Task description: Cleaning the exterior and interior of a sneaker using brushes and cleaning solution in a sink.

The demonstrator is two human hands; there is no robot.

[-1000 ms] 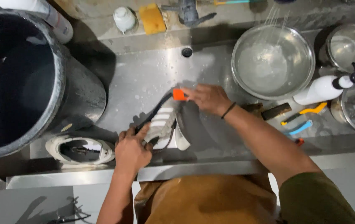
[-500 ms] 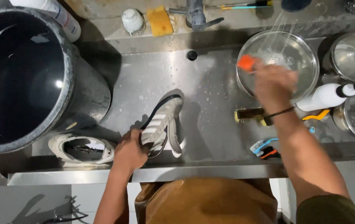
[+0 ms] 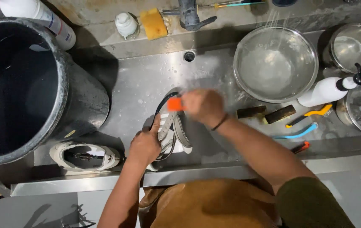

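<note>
A white sneaker with dark trim and pale stripes (image 3: 172, 126) lies on its side in the steel sink (image 3: 146, 80). My left hand (image 3: 145, 145) grips its heel end. My right hand (image 3: 202, 105) is closed on a small brush with an orange handle (image 3: 173, 104) and presses it against the shoe's toe end. The hand is blurred with motion. A second white sneaker (image 3: 85, 155) lies sole-down at the sink's front left, untouched.
A big dark bucket (image 3: 18, 84) fills the left. A steel bowl of water (image 3: 275, 63) stands at right under a running spray, with smaller bowls (image 3: 351, 46), a white pump bottle (image 3: 330, 89), brushes (image 3: 267, 113) and toothbrushes (image 3: 298, 133). A yellow sponge (image 3: 154, 23) lies on the ledge.
My right hand, which was dipping the orange brush at the water bowl half a second ago, has come back left onto the shoe. My left hand kept its hold on the sneaker.
</note>
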